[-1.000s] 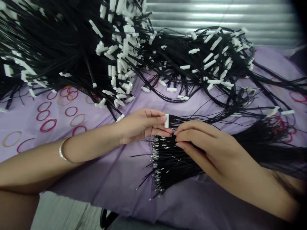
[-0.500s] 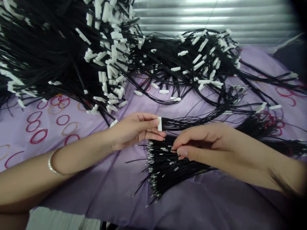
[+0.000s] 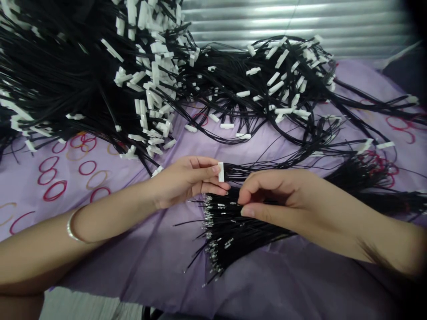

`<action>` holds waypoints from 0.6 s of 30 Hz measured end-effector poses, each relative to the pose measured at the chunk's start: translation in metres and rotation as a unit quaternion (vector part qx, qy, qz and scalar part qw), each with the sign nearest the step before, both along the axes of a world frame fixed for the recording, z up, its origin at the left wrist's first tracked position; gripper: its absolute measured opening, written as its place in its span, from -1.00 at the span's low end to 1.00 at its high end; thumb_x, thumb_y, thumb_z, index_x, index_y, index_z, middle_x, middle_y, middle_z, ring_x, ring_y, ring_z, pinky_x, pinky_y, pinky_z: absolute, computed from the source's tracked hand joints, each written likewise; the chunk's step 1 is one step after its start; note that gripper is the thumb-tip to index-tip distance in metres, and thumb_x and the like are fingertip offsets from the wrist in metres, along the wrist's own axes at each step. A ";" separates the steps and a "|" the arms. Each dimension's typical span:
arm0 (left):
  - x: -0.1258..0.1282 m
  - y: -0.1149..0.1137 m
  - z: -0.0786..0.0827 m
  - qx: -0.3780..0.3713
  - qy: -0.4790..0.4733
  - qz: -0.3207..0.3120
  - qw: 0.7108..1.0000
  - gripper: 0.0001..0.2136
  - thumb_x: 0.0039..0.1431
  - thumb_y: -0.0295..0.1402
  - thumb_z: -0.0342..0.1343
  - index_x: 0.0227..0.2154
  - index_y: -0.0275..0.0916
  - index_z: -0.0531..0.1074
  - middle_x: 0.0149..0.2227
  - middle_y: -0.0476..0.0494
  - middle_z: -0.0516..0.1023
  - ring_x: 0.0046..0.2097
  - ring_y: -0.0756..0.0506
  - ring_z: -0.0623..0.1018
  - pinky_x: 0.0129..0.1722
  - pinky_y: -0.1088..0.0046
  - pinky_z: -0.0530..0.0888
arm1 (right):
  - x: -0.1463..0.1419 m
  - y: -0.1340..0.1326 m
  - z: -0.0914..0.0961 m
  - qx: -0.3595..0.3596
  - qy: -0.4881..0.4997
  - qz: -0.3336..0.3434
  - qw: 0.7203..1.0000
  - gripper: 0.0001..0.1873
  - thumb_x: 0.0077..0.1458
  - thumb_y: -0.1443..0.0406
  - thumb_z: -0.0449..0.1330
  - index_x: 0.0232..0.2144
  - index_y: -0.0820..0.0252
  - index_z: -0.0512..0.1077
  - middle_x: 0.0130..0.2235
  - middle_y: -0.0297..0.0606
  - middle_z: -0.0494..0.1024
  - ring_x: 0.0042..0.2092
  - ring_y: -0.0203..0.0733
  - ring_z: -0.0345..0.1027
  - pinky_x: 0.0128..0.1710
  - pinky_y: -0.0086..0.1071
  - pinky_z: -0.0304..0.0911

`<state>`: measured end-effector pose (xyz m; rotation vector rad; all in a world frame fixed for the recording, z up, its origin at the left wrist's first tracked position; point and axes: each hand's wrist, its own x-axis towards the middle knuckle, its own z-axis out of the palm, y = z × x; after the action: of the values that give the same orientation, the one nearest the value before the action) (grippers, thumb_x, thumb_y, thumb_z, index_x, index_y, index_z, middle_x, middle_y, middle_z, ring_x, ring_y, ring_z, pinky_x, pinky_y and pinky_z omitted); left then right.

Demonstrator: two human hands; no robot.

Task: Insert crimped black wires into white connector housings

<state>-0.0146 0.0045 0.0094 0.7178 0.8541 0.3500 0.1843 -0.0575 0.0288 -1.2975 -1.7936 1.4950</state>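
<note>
My left hand point(image 3: 190, 180) pinches a white connector housing point(image 3: 221, 172) between thumb and fingers. Several thin black wires point(image 3: 247, 171) run from the housing toward the right. Just below lies a flat bundle of loose black wires point(image 3: 247, 231), their metal-tipped ends point(image 3: 209, 231) fanned out to the left. Over the upper part of that bundle is my right hand point(image 3: 276, 195), thumb and index finger curled close together. Whatever lies between those fingertips is too small to make out against the dark wires.
A large heap of black cables point(image 3: 66, 58) with white connectors fills the back left, and another cable pile point(image 3: 233, 75) lies behind my hands. Red and yellow rubber bands point(image 3: 55, 190) are scattered on the purple cloth point(image 3: 160, 258). A slatted metallic surface point(image 3: 283, 22) stands at the back.
My right thumb and fingertips have shifted slightly left and up over the wire bundle. My left hand keeps its hold on the connector housing, nearly unmoved.
</note>
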 end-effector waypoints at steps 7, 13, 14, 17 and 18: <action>0.001 0.000 0.001 0.002 0.011 -0.005 1.000 -0.92 0.19 -0.53 0.09 -0.41 -0.42 0.43 -0.44 -0.19 0.57 -0.37 0.00 0.60 -0.28 0.56 0.52 | 0.003 -0.005 -0.001 0.006 0.009 0.013 1.000 -0.90 0.09 0.31 0.15 -0.44 0.20 0.43 -0.37 -0.32 0.50 -0.41 -0.37 0.35 -0.50 -0.53 0.25; 0.000 -0.002 -0.004 0.018 0.005 -0.005 1.000 -0.90 0.21 -0.54 0.06 -0.36 -0.45 0.46 -0.40 -0.21 0.58 -0.34 -0.01 0.61 -0.23 0.53 0.54 | 0.008 -0.002 0.001 0.155 -0.092 -0.039 0.983 -0.88 0.02 0.35 0.16 -0.54 0.15 0.42 -0.62 -0.47 0.35 -0.61 -0.44 0.14 -0.67 -0.50 0.00; 0.000 -0.002 -0.004 0.023 0.006 -0.009 1.000 -0.90 0.21 -0.55 0.05 -0.35 -0.45 0.47 -0.39 -0.21 0.58 -0.33 -0.01 0.61 -0.22 0.53 0.54 | 0.008 0.000 0.000 0.178 -0.113 -0.056 0.976 -0.88 -0.02 0.38 0.17 -0.57 0.15 0.43 -0.63 -0.47 0.35 -0.61 -0.45 0.13 -0.67 -0.49 -0.02; 0.000 -0.003 -0.003 0.033 0.011 -0.016 0.999 -0.88 0.21 -0.57 0.04 -0.38 -0.45 0.48 -0.39 -0.20 0.59 -0.32 -0.01 0.61 -0.25 0.57 0.54 | 0.008 0.007 -0.005 0.179 -0.140 -0.071 0.971 -0.86 -0.08 0.41 0.17 -0.62 0.15 0.44 -0.63 -0.48 0.37 -0.60 -0.43 0.16 -0.65 -0.46 0.01; 0.000 -0.003 -0.002 0.034 0.014 -0.018 0.999 -0.87 0.21 -0.58 0.04 -0.39 -0.45 0.48 -0.40 -0.20 0.59 -0.32 -0.01 0.61 -0.26 0.58 0.53 | 0.008 0.009 -0.007 0.175 -0.143 -0.072 0.972 -0.85 -0.09 0.41 0.17 -0.62 0.15 0.44 -0.64 -0.48 0.37 -0.61 -0.42 0.17 -0.65 -0.45 0.01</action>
<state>-0.0143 0.0019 0.0074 0.8028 0.8571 0.3390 0.1925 -0.0486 0.0217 -1.4747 -1.9803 0.8977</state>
